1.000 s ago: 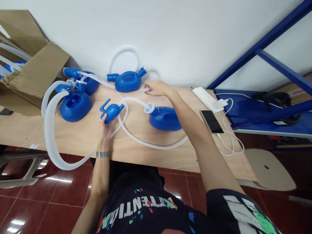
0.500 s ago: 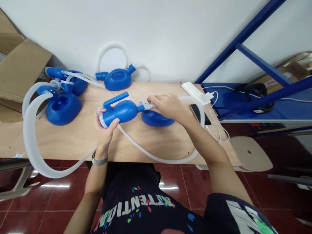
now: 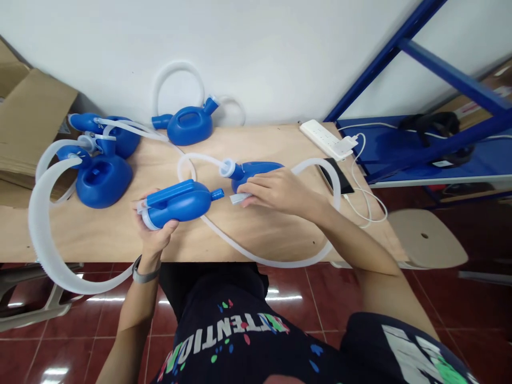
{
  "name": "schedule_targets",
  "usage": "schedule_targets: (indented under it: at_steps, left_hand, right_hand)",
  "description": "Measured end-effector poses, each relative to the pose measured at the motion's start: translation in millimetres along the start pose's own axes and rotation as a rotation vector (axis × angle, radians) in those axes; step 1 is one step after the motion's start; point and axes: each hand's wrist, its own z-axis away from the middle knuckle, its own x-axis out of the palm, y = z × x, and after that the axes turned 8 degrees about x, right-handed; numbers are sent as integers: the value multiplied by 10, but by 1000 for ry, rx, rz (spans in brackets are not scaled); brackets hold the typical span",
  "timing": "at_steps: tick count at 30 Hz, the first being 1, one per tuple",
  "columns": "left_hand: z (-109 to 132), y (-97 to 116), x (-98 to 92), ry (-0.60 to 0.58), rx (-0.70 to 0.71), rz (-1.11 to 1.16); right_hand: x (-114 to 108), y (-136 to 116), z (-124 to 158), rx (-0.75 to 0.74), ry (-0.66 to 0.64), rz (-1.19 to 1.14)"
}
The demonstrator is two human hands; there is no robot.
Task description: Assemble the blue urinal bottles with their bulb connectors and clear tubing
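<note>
My left hand (image 3: 154, 229) is wrapped round the white-rimmed end of a blue plastic urinal head (image 3: 182, 205), which has a handle along its top. The head's ribbed nozzle (image 3: 217, 194) points right and is bare. My right hand (image 3: 272, 192) pinches the end of a translucent hose (image 3: 239, 198), a short gap from the nozzle. From there the hose loops round the right, along the table's front edge and back left to the white cap (image 3: 227, 168) of a blue urinal bottle (image 3: 256, 169). That bottle lies behind my right hand, which partly hides it.
Several blue bottles and heads with hoses (image 3: 104, 181) stand at the table's left, beside an open cardboard box (image 3: 36, 122). Another blue bottle (image 3: 190, 128) is by the wall. A white power strip (image 3: 326, 140), a phone (image 3: 340, 176) and cables lie right, near a blue metal frame (image 3: 384, 69).
The hose end, which was at the nozzle, has come apart from it. My left hand has lowered the head leftward; my right hand has moved down slightly with the hose end.
</note>
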Motion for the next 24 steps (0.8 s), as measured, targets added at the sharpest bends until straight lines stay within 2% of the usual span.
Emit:
schedule_targets:
  at_steps: [3, 7, 10, 14, 17, 20, 22, 24]
  left_hand:
    - [41, 48, 8, 9, 21, 29]
    - [22, 206, 109, -61, 24, 114]
    - [-4, 290, 114, -100, 89, 102]
    - [-49, 360, 26, -256, 226, 2]
    - [-98, 391, -3, -394, 331, -36]
    - [-112, 390, 48, -428, 417, -42]
    - [-78, 376, 109, -422, 351, -70]
    - [-15, 357, 168, -417, 217, -104]
  right_hand:
    - [101, -7, 72, 28, 57, -40]
    - [194, -59, 120, 111, 51, -86]
    - [184, -84, 128, 119, 36, -112]
    - [119, -98, 121, 96, -7, -104]
    - [120, -100, 103, 140, -34, -118]
    - [182, -84, 77, 235, -45, -168]
    - [233, -62, 65, 291, -53, -203]
    - [272, -40, 59, 325, -70, -230]
